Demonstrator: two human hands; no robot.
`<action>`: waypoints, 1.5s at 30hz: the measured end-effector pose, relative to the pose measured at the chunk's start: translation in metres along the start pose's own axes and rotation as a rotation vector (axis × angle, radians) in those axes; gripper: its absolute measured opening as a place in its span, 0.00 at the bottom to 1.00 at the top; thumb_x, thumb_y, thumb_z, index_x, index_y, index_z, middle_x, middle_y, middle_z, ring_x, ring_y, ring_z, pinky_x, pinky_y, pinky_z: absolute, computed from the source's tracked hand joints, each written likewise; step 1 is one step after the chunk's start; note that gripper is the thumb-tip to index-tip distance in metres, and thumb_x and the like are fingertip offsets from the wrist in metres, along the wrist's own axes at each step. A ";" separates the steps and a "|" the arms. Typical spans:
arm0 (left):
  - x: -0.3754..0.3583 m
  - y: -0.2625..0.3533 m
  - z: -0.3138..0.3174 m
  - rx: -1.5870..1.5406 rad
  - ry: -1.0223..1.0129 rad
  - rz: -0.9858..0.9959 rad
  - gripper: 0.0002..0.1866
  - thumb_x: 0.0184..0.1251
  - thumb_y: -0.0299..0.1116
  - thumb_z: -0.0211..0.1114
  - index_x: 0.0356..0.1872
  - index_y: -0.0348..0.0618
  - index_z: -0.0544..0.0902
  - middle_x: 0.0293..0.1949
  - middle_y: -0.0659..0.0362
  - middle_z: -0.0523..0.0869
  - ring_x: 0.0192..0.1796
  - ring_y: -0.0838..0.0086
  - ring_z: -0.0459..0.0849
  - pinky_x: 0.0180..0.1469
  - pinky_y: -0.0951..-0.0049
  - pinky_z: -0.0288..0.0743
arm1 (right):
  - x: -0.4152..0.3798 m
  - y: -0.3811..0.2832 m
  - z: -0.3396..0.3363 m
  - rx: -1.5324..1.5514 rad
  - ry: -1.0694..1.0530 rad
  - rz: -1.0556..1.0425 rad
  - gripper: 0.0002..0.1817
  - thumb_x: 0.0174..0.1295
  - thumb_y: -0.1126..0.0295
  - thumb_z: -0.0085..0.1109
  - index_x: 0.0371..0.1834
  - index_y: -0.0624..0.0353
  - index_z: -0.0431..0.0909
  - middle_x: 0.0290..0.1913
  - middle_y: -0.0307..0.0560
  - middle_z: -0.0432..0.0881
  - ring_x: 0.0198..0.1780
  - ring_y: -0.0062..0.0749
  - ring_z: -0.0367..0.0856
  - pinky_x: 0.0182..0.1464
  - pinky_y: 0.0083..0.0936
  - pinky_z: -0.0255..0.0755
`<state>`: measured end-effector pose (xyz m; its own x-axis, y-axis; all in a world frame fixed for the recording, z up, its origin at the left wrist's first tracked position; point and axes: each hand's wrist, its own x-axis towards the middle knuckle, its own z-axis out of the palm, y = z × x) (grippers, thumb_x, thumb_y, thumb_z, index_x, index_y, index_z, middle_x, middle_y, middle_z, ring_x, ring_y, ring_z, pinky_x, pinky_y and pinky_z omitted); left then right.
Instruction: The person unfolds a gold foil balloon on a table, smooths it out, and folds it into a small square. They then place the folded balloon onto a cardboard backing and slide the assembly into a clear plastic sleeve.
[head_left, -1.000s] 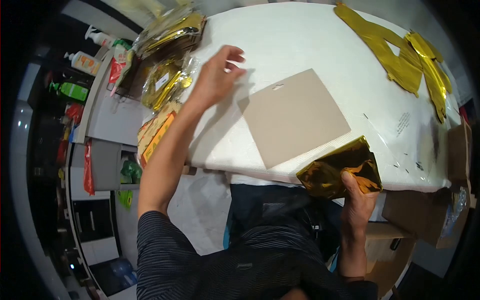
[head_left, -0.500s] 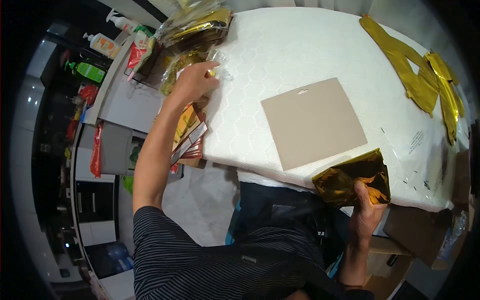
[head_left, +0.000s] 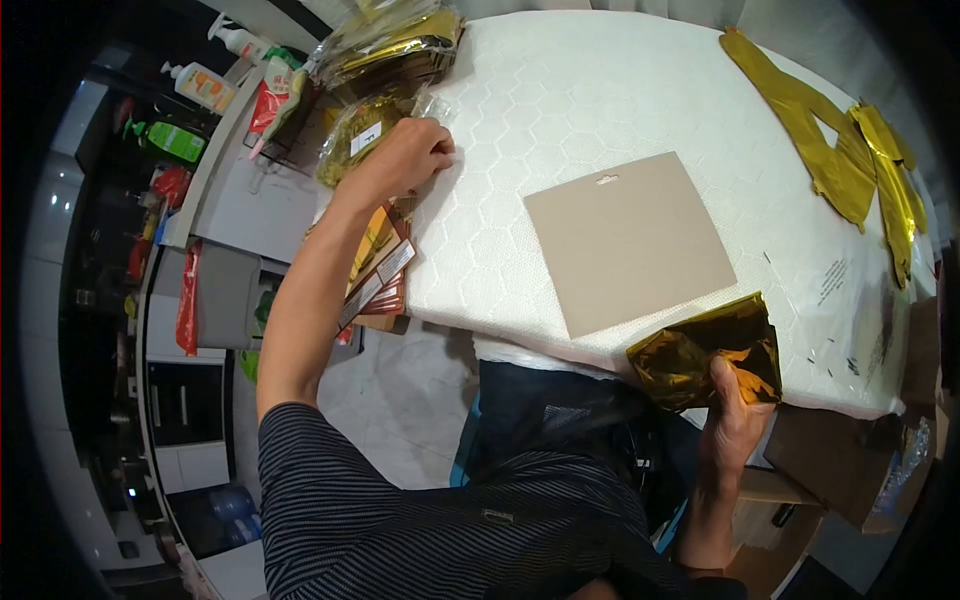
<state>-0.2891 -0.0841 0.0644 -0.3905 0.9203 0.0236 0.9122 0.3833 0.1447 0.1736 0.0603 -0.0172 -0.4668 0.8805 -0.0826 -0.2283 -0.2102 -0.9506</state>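
My left hand point(head_left: 412, 158) is at the left edge of the white table, its fingers curled closed. What they hold, if anything, is hidden. Under and beside it lies a clear plastic bag point(head_left: 348, 140) with gold-green contents and a white label. My right hand point(head_left: 738, 418) grips a folded piece of gold foil point(head_left: 690, 355) at the table's near edge, thumb on top. Between the hands lies a flat beige card point(head_left: 630, 245) with a hanging slot. At the far right, flat gold foil balloons point(head_left: 800, 120) rest on the table.
Stacked packs of gold foil in clear wrap point(head_left: 395, 55) stand at the far left corner. Printed cards point(head_left: 378, 262) pile up below my left forearm. Clear printed plastic point(head_left: 840, 310) covers the table's right side. Pump bottles point(head_left: 200, 88) stand on the left, and an open cardboard box point(head_left: 835, 465) is lower right.
My left hand has shifted slightly right and down, its fingers now more curled, and the bag's white label has come into view. My right hand stays with the gold foil.
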 end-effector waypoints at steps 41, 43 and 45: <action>-0.028 0.180 0.038 -0.324 0.121 0.324 0.19 0.64 0.14 0.62 0.56 0.33 0.87 0.56 0.47 0.89 0.54 0.59 0.91 0.59 0.68 0.85 | -0.005 -0.011 0.004 -0.078 -0.025 0.092 0.17 0.65 0.73 0.73 0.55 0.65 0.83 0.47 0.42 0.87 0.46 0.24 0.84 0.55 0.25 0.77; -0.024 0.173 0.027 -0.506 0.083 0.211 0.13 0.70 0.15 0.64 0.52 0.33 0.88 0.54 0.51 0.91 0.49 0.70 0.92 0.57 0.72 0.85 | -0.005 -0.010 0.002 -0.076 -0.021 0.076 0.17 0.65 0.72 0.73 0.55 0.65 0.83 0.47 0.42 0.87 0.47 0.24 0.84 0.55 0.25 0.77; -0.019 0.170 0.023 -0.567 0.047 0.114 0.12 0.70 0.15 0.64 0.51 0.33 0.89 0.53 0.52 0.91 0.48 0.71 0.92 0.56 0.74 0.84 | -0.004 -0.007 -0.005 -0.112 -0.039 0.105 0.18 0.64 0.72 0.73 0.55 0.65 0.83 0.48 0.42 0.87 0.47 0.25 0.85 0.56 0.25 0.77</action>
<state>-0.1242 -0.0346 0.0661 -0.3109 0.9438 0.1119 0.7448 0.1688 0.6456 0.1812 0.0601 -0.0113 -0.5168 0.8382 -0.1740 -0.0805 -0.2499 -0.9649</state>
